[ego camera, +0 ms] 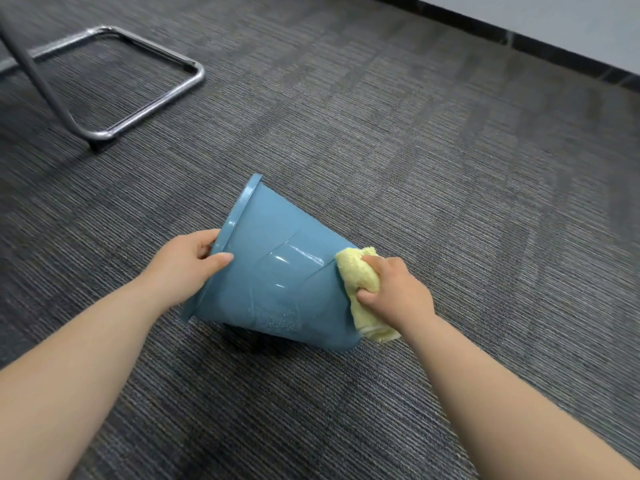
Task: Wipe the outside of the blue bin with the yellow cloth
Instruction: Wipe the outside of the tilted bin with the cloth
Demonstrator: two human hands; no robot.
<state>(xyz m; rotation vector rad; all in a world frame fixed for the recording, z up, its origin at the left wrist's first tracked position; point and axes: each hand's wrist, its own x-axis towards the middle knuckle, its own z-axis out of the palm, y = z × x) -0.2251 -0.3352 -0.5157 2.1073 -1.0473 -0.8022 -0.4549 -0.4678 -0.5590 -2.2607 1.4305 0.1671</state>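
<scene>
Blue bin point(277, 271) tipped on its side, held off the grey carpet point(415, 150) between two hands, mouth turned toward the left hand, base toward the right. Left hand point(188, 263) clamped on the bin's rim point(227, 233): thumb laid flat along the outer wall just inside the rim, fingers hooked over the lip and hidden within the mouth. Right hand point(391, 289) closed around the bunched yellow cloth point(362, 289), fingertips and thumb dug into the folds. Cloth pressed against the bin's narrow base end, directly to the inner side of the right hand, one tail hanging below the wrist and past the bin's lower edge. Glossy streaks on the bin's upper wall between the two hands; pale specks or droplets lower down on the same wall, nearer the wearer. Shadow on the carpet under the bin. Chrome chair frame point(138, 81) resting on the carpet well beyond the left hand, far off and out to its outer side. Dark skirting board point(519, 39) along the wall far beyond the right hand
</scene>
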